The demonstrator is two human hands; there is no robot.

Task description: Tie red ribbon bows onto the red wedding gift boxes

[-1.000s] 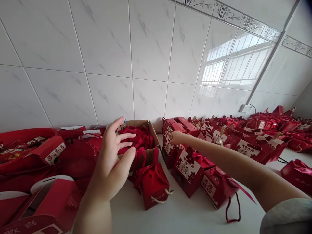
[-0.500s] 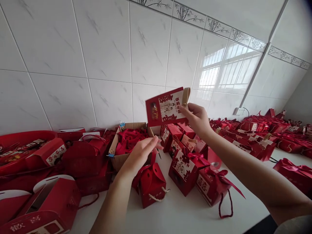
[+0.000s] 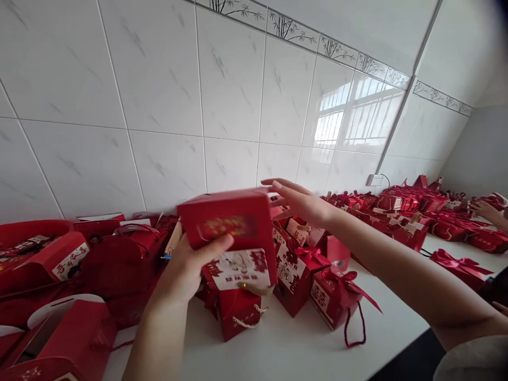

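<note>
A red gift box (image 3: pixel 246 209) with a window and a white printed label hangs in the air, turned upside down, its tan strap at the bottom. My left hand (image 3: pixel 180 272) grips it from the left, the thumb across its front. My right hand (image 3: pixel 304 203) is open, fingers stretched toward the box's upper right edge; whether they touch it I cannot tell. Below the held box stands a small red box with a rope handle (image 3: pixel 240 315). A red box with a ribbon bow (image 3: pixel 337 296) stands to the right.
Several red boxes (image 3: pixel 85 328) crowd the left side, beside a red basin (image 3: pixel 35 227). More boxes (image 3: pixel 400 227) line the white table (image 3: pixel 293 349) on the right. Another person's hand (image 3: pixel 490 209) is at the far right. A tiled wall (image 3: pixel 159 79) stands behind.
The gift box has passed from my right hand to my left and turned upside down. My right hand has let go and opened. The view has shifted slightly right.
</note>
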